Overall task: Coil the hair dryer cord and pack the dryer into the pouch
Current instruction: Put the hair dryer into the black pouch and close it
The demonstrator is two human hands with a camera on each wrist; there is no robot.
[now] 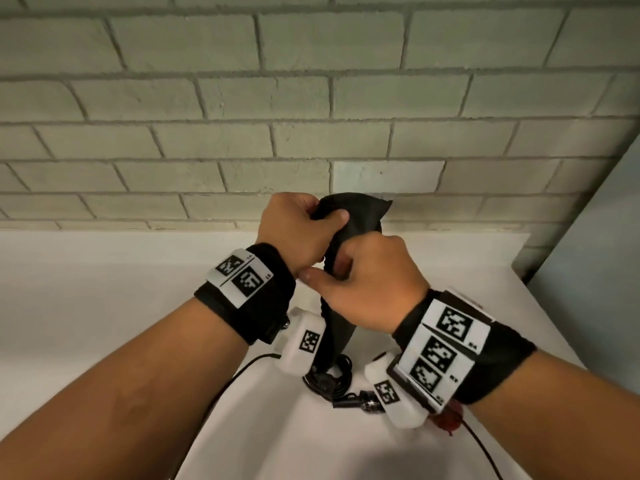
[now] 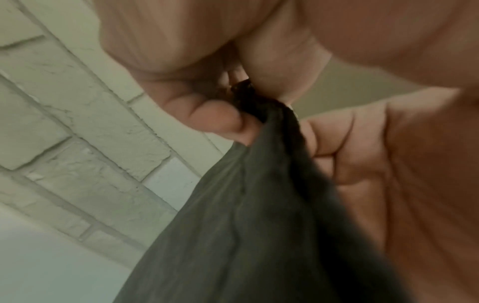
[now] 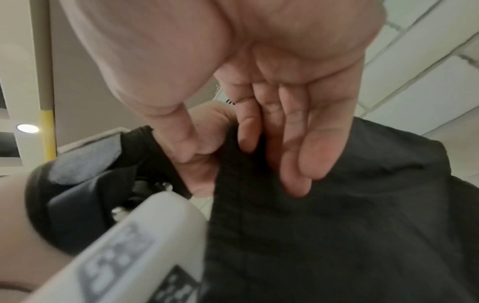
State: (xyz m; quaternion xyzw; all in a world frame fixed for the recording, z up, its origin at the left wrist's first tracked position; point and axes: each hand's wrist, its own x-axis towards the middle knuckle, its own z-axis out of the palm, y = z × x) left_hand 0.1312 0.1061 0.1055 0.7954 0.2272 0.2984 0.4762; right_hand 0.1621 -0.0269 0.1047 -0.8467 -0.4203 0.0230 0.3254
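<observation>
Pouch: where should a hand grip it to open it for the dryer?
Grip the pouch at its bunched top hem, from above, one hand per side, and pull apart. Both the left hand and right hand pinch there; the body hangs limp below.

No readable text; only coded square markers on the wristbands (image 1: 446, 344).

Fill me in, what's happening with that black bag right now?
A person holds the black pouch up above the white table with both hands. The left hand grips the bunched fabric near the top; the right hand pinches it just below. A coiled black cord lies on the table beneath the pouch. The dryer itself cannot be made out, so whether it is packed is unclear.
</observation>
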